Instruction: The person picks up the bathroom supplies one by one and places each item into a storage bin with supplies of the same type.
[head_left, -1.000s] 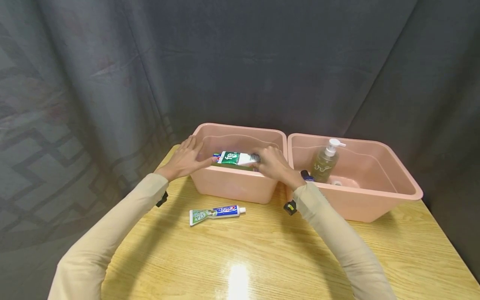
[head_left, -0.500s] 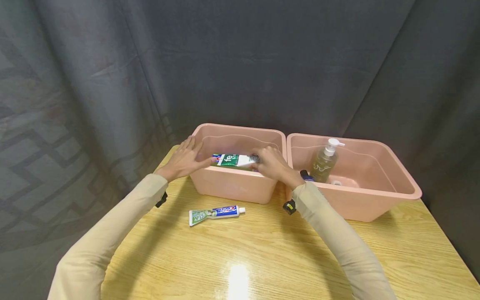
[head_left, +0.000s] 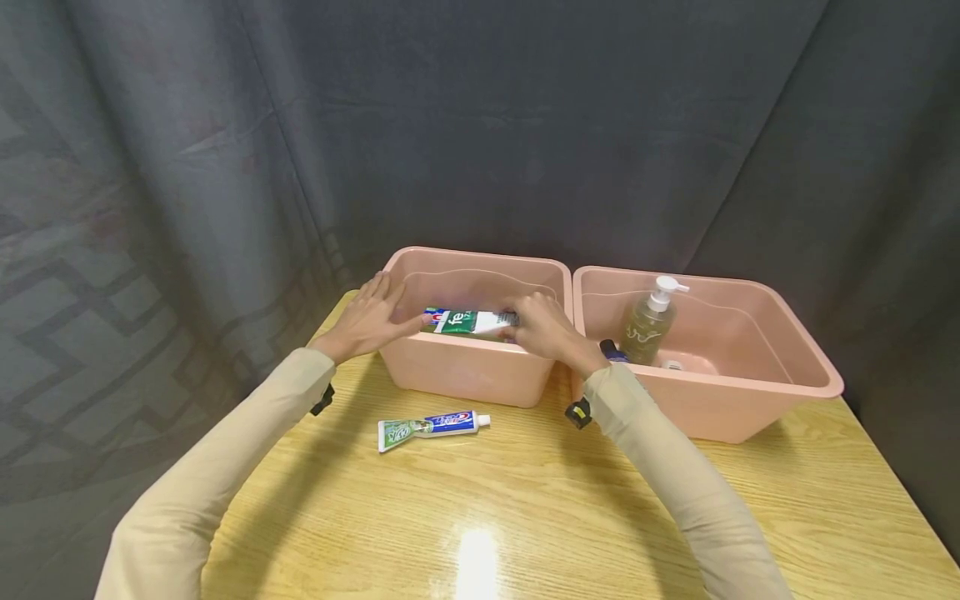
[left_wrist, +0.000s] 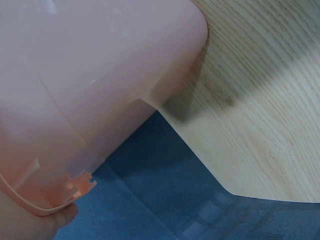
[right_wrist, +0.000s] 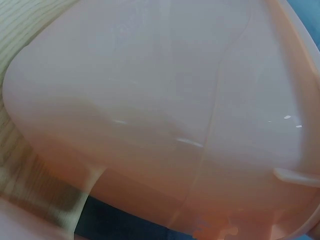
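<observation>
My left hand (head_left: 365, 321) lies over the left side of the left pink bin (head_left: 465, 375), fingers straight across its rim and thumb reaching inward. In the left wrist view, part of that hand (left_wrist: 27, 222) shows at the bin's rim. My right hand (head_left: 546, 327) reaches over the front right of this bin. Its curled fingers and thumb pinch the right end of a green-and-white tube (head_left: 459, 321). A blue-ended thing (head_left: 432, 317) peeks out by the tube's left end, close to my left thumb. The right wrist view shows mostly the bin's outer wall (right_wrist: 150, 90).
A blue and green toothpaste tube (head_left: 435, 424) lies on the wooden table (head_left: 375, 525) before the left bin. The right pink bin (head_left: 750, 410) stands close beside it, holding a pump bottle (head_left: 647, 329) and a dark-capped item (head_left: 612, 351). A dark curtain (head_left: 510, 133) hangs behind.
The green-and-white tube has turned and dipped slightly, its lettering now lower behind the front rim. Both hands have stayed in nearly the same place.
</observation>
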